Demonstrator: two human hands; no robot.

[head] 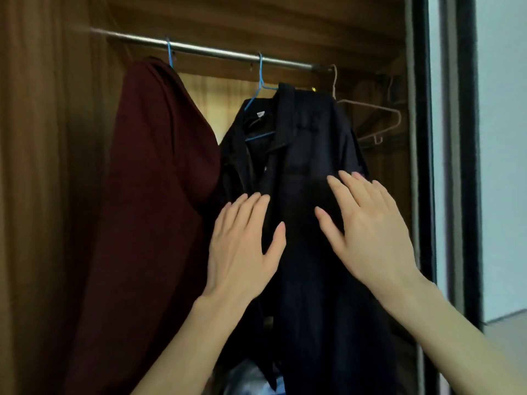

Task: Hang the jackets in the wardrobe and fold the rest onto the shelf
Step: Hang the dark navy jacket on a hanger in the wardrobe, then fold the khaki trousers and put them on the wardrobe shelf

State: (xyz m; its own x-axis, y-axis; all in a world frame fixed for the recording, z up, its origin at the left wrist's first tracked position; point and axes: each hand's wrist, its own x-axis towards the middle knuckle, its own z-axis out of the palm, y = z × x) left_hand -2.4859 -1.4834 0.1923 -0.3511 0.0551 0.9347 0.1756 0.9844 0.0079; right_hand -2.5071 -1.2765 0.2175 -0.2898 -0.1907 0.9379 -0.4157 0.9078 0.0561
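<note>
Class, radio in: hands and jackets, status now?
Both hands, left and right, open on dark jacket. Hung on rail. Maroon jacket alongside.

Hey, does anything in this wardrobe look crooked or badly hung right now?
Yes. The dark jacket sits askew on its blue hanger: the hanger's bar shows inside the open collar on the left, while the right shoulder rides higher. Both open hands, left and right, lie flat on its front.

Steel rail (216, 51), above both hands: maroon jacket (148, 195), navy jacket (310, 172), empty pink hanger (370, 115).
</note>
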